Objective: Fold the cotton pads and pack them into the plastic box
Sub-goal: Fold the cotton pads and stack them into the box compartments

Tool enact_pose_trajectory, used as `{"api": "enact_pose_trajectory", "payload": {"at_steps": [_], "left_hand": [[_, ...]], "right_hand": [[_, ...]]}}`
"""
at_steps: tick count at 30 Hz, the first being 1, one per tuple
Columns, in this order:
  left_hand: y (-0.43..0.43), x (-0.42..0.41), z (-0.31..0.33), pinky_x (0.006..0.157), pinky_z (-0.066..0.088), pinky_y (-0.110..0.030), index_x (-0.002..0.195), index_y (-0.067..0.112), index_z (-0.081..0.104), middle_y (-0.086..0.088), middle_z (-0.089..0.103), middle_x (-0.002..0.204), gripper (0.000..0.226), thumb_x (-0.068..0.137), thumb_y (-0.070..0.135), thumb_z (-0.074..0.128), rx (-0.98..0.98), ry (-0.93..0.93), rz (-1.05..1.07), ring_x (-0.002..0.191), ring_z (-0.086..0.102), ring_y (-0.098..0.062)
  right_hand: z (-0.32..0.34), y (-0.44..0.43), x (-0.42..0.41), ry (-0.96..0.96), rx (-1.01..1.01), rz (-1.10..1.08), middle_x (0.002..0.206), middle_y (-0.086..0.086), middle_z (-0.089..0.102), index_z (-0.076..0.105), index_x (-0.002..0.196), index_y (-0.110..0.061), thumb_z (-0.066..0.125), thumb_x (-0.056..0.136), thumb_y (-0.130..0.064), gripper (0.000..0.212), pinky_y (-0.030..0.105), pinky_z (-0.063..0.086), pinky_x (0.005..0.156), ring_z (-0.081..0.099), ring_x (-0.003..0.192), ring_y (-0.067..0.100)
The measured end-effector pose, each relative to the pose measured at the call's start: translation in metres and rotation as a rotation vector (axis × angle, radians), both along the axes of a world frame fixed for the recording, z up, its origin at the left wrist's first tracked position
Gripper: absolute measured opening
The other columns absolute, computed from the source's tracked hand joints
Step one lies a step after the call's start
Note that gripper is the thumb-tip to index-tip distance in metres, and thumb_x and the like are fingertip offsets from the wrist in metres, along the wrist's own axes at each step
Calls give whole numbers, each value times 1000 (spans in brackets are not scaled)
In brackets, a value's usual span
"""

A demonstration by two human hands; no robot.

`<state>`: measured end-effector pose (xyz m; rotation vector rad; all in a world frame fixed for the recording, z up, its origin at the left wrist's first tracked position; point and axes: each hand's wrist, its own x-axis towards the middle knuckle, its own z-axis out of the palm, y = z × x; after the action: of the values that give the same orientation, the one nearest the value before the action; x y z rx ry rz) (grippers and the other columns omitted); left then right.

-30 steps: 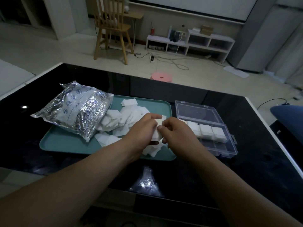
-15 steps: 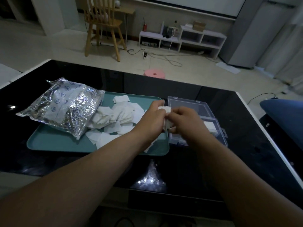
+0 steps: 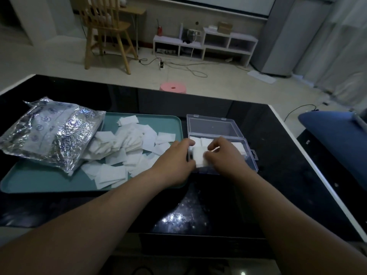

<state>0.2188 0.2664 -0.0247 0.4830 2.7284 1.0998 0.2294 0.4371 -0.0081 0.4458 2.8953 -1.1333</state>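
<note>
A folded white cotton pad [image 3: 199, 157] sits between my two hands over the near left corner of the clear plastic box [image 3: 248, 155]. My left hand [image 3: 174, 161] holds its left edge with curled fingers. From the right, my right hand [image 3: 224, 155] pinches the same pad. Folded pads [image 3: 204, 140] lie in the box behind my fingers, and its lid [image 3: 212, 126] lies open toward the back. Several loose flat pads [image 3: 135, 143] are scattered on the teal tray [image 3: 39, 181].
A silver foil bag [image 3: 53, 133] lies on the tray's left part. The tray and box rest on a glossy black table [image 3: 278, 195]. A blue seat [image 3: 335, 132] is at the right, and a pink stool [image 3: 173, 88] stands beyond the table.
Both hands moved right with the folded pad, from above the tray's right edge to over the near left corner of the box, and lowered it.
</note>
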Motion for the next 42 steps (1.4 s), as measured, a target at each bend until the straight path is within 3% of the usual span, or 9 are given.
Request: {"api": "enact_pose_trajectory", "payload": {"at_steps": [4, 9, 15, 22, 27, 32, 37, 42], "left_hand": [[-1, -1, -2, 103, 47, -41, 142, 29, 45, -5, 52, 135, 50, 94, 28, 60, -9, 0, -18, 117, 58, -22], [-6, 1, -2, 98, 49, -39, 137, 35, 49, 1, 50, 127, 43, 95, 31, 59, -26, -6, -69, 104, 60, -17], [-11, 4, 0, 86, 50, -37, 119, 38, 54, 3, 49, 113, 26, 94, 30, 55, -78, 41, -125, 92, 59, -16], [-14, 5, -1, 83, 48, -39, 103, 35, 53, 4, 45, 107, 10, 93, 32, 54, -203, 120, -157, 94, 54, -21], [-13, 6, 0, 95, 45, -44, 109, 35, 55, 3, 43, 122, 27, 82, 35, 50, -174, 178, -135, 110, 49, -24], [-12, 5, 2, 103, 37, -44, 108, 33, 63, 2, 44, 133, 21, 91, 40, 54, -278, 186, -123, 125, 41, -24], [-18, 2, 14, 105, 38, -45, 127, 32, 58, 5, 44, 135, 42, 86, 29, 55, -152, 275, -53, 124, 43, -22], [-64, 1, 30, 104, 41, -47, 125, 27, 60, 3, 50, 129, 49, 78, 28, 46, -65, 300, 108, 121, 47, -23]], "right_hand": [[-3, -1, -2, -11, 9, 12, 105, 1, 66, 61, 107, -20, 67, 95, -23, 13, 27, 43, 59, 62, 82, 13], [-11, -9, -4, -12, 79, -12, 92, -4, 65, 59, 95, -21, 66, 91, -24, 8, 44, 55, 84, 62, 87, 17], [-13, -15, -2, -51, 228, 6, 85, -4, 67, 58, 86, -24, 65, 92, -36, 15, 40, 54, 78, 63, 84, 19], [-5, -15, 0, -45, 186, 103, 81, -4, 72, 72, 81, -24, 61, 95, -36, 22, 39, 59, 79, 68, 80, 17], [-1, -18, -1, -13, 95, 53, 77, 2, 72, 73, 83, -14, 56, 97, -36, 31, 48, 60, 79, 69, 76, 23], [2, -20, 0, -36, 43, 77, 80, -3, 76, 75, 84, -16, 53, 99, -28, 29, 44, 58, 83, 70, 79, 17], [9, -23, 0, 83, -35, 25, 80, -1, 76, 73, 91, -15, 50, 103, -28, 29, 45, 58, 82, 69, 75, 10], [23, -47, -5, 209, -113, 35, 81, -2, 74, 72, 88, -14, 49, 105, -31, 33, 42, 54, 76, 67, 78, 15]]}}
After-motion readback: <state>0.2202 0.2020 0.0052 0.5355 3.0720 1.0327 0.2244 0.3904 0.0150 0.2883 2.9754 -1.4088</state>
